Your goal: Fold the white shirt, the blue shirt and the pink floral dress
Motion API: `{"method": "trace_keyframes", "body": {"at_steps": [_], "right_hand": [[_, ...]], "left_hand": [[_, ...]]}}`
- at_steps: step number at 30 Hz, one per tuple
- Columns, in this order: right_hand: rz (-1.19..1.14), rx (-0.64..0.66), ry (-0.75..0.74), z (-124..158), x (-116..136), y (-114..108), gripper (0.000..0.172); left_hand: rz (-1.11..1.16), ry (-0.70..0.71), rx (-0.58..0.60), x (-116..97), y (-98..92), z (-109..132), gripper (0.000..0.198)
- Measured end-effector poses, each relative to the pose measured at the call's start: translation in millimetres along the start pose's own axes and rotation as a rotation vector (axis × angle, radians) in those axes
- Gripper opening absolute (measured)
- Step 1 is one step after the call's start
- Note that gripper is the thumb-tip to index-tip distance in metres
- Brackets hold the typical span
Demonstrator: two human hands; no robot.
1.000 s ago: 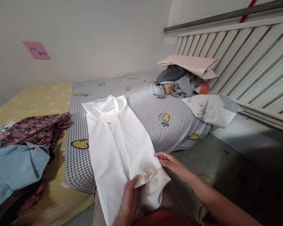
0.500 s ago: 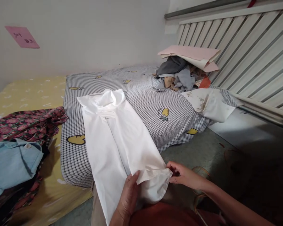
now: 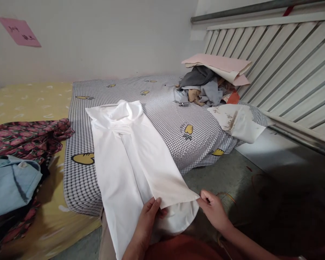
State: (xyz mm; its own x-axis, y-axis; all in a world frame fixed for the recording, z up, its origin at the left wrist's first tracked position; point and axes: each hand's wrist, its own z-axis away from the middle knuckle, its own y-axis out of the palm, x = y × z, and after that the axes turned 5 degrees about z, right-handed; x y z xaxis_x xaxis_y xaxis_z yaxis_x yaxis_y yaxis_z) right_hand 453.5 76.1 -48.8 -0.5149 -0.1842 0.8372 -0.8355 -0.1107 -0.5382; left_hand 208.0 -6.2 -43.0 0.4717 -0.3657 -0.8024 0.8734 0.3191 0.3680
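White trousers (image 3: 119,162) lie lengthwise over the edge of a checked bed cover, the waist away from me and the legs toward my lap. My left hand (image 3: 148,216) grips the inner side of the right-hand leg's hem between thumb and fingers. At the hem's outer corner, my right hand (image 3: 215,209) pinches the cloth with its fingers curled in. Between both hands the hem edge is pulled fairly straight, and the leg's lower layer hangs in a rounded fold beneath it.
A checked cover (image 3: 162,144) with yellow prints lies over a yellow sheet (image 3: 40,97). Flowered cloth (image 3: 29,139) and light blue denim (image 3: 13,180) lie at left. Back right are piled clothes (image 3: 206,85), pink folded sheets (image 3: 219,63), a white cloth (image 3: 241,122) and a slatted rail (image 3: 273,65).
My right hand has moved slightly right and down, drawing the hem corner outward. The crumpled hem now looks straighter and flatter. The view has shifted slightly.
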Motion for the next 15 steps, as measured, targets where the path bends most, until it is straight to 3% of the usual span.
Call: {"method": "trace_keyframes", "body": {"at_steps": [3,7,10,15], "right_hand": [[0.059,-0.049,-0.008,4,-4,2,0.041],[0.164,-0.069,-0.161,8,4,7,0.011],[0.269,-0.022,-0.293,9,17,17,0.041],[0.366,-0.099,-0.340,1,23,37,0.035]], "left_hand": [[-0.041,-0.001,0.002,-2,0.8,-1,0.062],[-0.039,-0.009,0.004,-2,1.4,-1,0.062],[-0.021,-0.013,0.015,-2,0.9,0,0.061],[-0.032,-0.005,0.021,4,-4.7,-1,0.061]]}}
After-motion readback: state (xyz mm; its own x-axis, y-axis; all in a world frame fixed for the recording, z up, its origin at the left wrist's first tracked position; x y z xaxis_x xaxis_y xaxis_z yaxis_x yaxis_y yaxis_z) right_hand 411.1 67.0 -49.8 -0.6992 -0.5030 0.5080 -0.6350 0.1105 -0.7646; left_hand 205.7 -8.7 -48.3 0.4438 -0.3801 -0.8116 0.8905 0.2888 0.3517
